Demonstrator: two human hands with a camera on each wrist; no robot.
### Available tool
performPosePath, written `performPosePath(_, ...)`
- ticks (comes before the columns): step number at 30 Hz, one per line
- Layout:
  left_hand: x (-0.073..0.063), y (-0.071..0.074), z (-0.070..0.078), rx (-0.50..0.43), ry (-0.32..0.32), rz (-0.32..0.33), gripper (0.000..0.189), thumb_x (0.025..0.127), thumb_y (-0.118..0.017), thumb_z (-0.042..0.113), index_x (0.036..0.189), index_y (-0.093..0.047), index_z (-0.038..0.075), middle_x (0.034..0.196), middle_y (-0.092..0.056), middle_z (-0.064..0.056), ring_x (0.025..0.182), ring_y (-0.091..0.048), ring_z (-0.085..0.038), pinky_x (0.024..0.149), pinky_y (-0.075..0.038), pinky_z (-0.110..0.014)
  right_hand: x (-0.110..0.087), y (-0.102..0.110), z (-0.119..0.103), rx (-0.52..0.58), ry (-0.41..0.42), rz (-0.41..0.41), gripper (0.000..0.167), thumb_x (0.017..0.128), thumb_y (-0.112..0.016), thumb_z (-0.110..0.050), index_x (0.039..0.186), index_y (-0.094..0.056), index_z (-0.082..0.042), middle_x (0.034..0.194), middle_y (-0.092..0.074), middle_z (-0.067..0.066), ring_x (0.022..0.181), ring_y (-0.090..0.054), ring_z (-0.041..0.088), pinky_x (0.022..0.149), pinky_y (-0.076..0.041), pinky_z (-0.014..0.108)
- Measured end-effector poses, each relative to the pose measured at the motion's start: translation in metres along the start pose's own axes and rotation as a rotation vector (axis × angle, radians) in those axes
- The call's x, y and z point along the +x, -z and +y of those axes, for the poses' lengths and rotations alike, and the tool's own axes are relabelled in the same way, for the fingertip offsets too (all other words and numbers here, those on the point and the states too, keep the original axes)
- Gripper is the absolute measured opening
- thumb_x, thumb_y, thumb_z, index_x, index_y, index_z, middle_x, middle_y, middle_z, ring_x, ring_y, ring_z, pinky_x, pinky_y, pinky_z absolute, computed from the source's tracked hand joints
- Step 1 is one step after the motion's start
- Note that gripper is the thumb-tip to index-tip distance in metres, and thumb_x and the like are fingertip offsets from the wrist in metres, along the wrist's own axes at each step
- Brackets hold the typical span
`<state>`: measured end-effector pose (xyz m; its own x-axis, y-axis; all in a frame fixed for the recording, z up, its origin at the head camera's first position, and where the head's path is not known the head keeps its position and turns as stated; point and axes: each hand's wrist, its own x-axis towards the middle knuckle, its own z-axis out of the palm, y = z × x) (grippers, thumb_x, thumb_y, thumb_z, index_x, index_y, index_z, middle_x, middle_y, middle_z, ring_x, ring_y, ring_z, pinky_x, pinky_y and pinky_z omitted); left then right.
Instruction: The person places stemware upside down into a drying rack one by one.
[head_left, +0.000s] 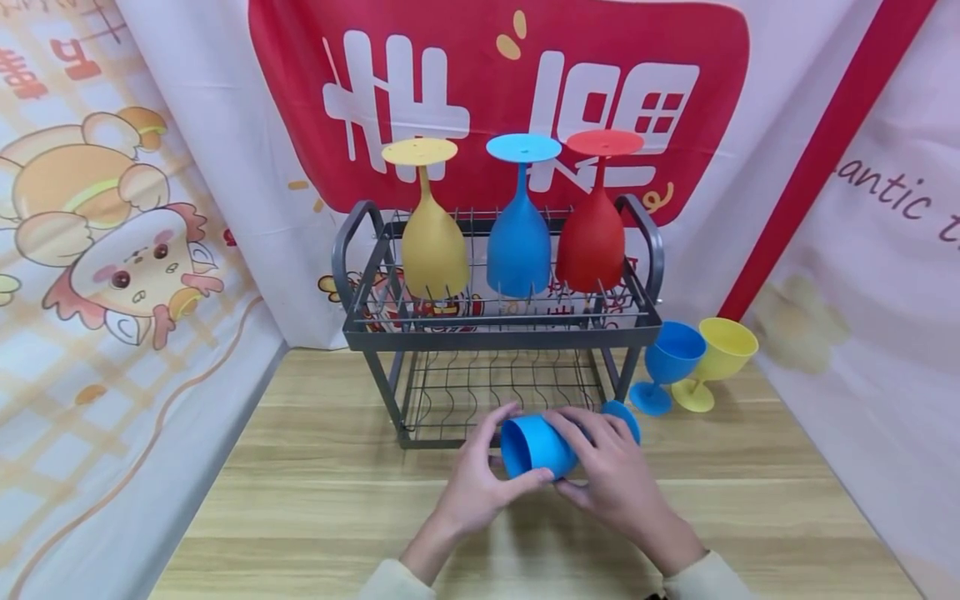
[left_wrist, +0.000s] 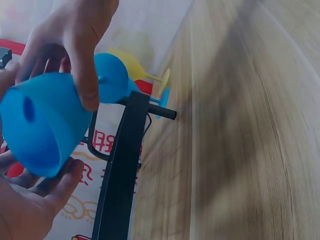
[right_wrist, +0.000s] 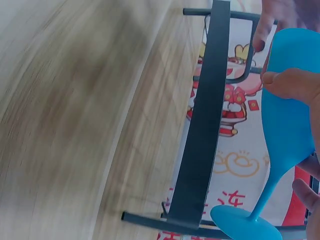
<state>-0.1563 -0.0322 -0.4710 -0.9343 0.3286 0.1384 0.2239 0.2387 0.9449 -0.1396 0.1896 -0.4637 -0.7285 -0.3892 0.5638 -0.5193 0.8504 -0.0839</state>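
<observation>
Both hands hold a blue goblet (head_left: 546, 450), tipped on its side in front of the rack. My left hand (head_left: 480, 487) grips the bowl at its rim, thumb below and fingers behind. Around the lower bowl toward the stem curls my right hand (head_left: 618, 475). The goblet's mouth faces left, and its round foot shows past the right hand. In the left wrist view the hollow inside of the bowl (left_wrist: 37, 145) is visible. The right wrist view shows the goblet's slim stem (right_wrist: 265, 195) and flat foot (right_wrist: 245, 225).
A dark two-tier dish rack (head_left: 502, 337) stands ahead on the wooden table (head_left: 315, 500). Upside down on its top tier are a yellow goblet (head_left: 435, 254), a blue goblet (head_left: 519, 250) and a red goblet (head_left: 592, 246). Right of it stand another blue goblet (head_left: 670, 362) and yellow goblet (head_left: 723, 354).
</observation>
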Motion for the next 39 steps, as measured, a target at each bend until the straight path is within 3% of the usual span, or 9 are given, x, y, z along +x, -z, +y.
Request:
performPosePath(5,0.001,0.0,0.002,0.008,0.001,0.049,0.07,0.086,-0.086,0.043,0.147,-0.054,0.035,0.147,-0.057,-0.007,0.127,-0.058,-0.035,0.096,-0.059,-0.045,0.003,-0.003,-0.006,0.026,-0.018,-0.001,0.096,0.063,-0.104,-0.039,0.146,-0.06,-0.021,0.14,-0.065,0.008,0.124,-0.065,0.03,0.103,-0.056,0.055)
performPosePath(11,0.001,0.005,0.0,-0.019,0.0,0.105,0.066,0.087,-0.087,0.039,0.145,-0.055,0.031,0.144,-0.06,-0.012,0.125,-0.061,-0.036,0.095,-0.062,-0.045,0.003,-0.003,-0.008,0.05,-0.039,0.023,0.094,0.067,-0.102,-0.041,0.148,-0.058,-0.02,0.142,-0.065,0.009,0.127,-0.064,0.03,0.105,-0.056,0.055)
performPosePath(17,0.003,0.008,-0.005,-0.089,-0.009,0.157,0.065,0.087,-0.086,0.029,0.144,-0.055,0.019,0.143,-0.059,-0.016,0.123,-0.061,-0.033,0.095,-0.063,-0.045,-0.003,-0.005,-0.012,0.138,-0.079,0.147,0.094,0.064,-0.104,-0.032,0.145,-0.062,-0.012,0.141,-0.065,0.012,0.127,-0.062,0.033,0.104,-0.058,0.056)
performPosePath(20,0.003,0.009,-0.007,-0.158,-0.013,0.167,0.065,0.087,-0.086,0.024,0.142,-0.054,0.017,0.146,-0.057,-0.017,0.125,-0.062,-0.037,0.099,-0.062,-0.049,-0.007,-0.006,-0.016,0.209,-0.125,0.215,0.088,0.065,-0.103,-0.028,0.14,-0.064,-0.008,0.139,-0.065,0.013,0.127,-0.061,0.032,0.113,-0.056,0.04)
performPosePath(23,0.002,0.009,-0.008,-0.218,-0.019,0.176,0.064,0.087,-0.085,0.02,0.141,-0.051,0.014,0.148,-0.055,-0.017,0.131,-0.061,-0.041,0.104,-0.06,-0.055,-0.011,-0.009,-0.02,0.298,-0.186,0.261,0.081,0.067,-0.101,-0.025,0.136,-0.065,-0.004,0.137,-0.065,0.014,0.127,-0.061,0.03,0.12,-0.043,0.018)
performPosePath(25,0.002,0.008,-0.008,-0.257,-0.033,0.186,0.065,0.087,-0.085,0.017,0.141,-0.049,0.012,0.149,-0.055,-0.017,0.135,-0.059,-0.044,0.105,-0.058,-0.058,-0.013,-0.012,-0.023,0.343,-0.233,0.281,0.079,0.067,-0.101,-0.022,0.135,-0.064,-0.003,0.135,-0.066,0.013,0.127,-0.062,0.029,0.119,-0.037,0.01)
performPosePath(29,0.002,0.006,-0.006,-0.318,-0.075,0.213,0.064,0.086,-0.084,0.013,0.138,-0.047,0.007,0.149,-0.055,-0.014,0.136,-0.057,-0.043,0.107,-0.056,-0.06,-0.012,-0.015,-0.029,0.455,-0.401,0.257,0.075,0.072,-0.099,-0.023,0.137,-0.064,-0.009,0.134,-0.068,0.005,0.124,-0.066,0.022,0.11,-0.053,0.021)
performPosePath(34,0.0,0.002,-0.007,-0.392,-0.126,0.214,0.064,0.086,-0.082,0.008,0.137,-0.043,0.001,0.15,-0.053,-0.014,0.136,-0.055,-0.037,0.11,-0.053,-0.059,-0.007,-0.014,-0.039,0.825,-0.701,0.131,0.069,0.085,-0.09,-0.032,0.146,-0.061,-0.016,0.138,-0.07,0.003,0.125,-0.069,0.019,0.108,-0.058,0.034)
performPosePath(39,-0.003,0.0,-0.012,-0.432,-0.141,0.187,0.067,0.087,-0.08,0.008,0.138,-0.039,-0.002,0.152,-0.05,-0.019,0.137,-0.053,-0.037,0.113,-0.05,-0.059,-0.002,-0.013,-0.045,1.097,-0.82,0.089,0.072,0.09,-0.086,-0.021,0.152,-0.053,-0.007,0.145,-0.065,0.016,0.128,-0.068,0.031,0.108,-0.057,0.029)
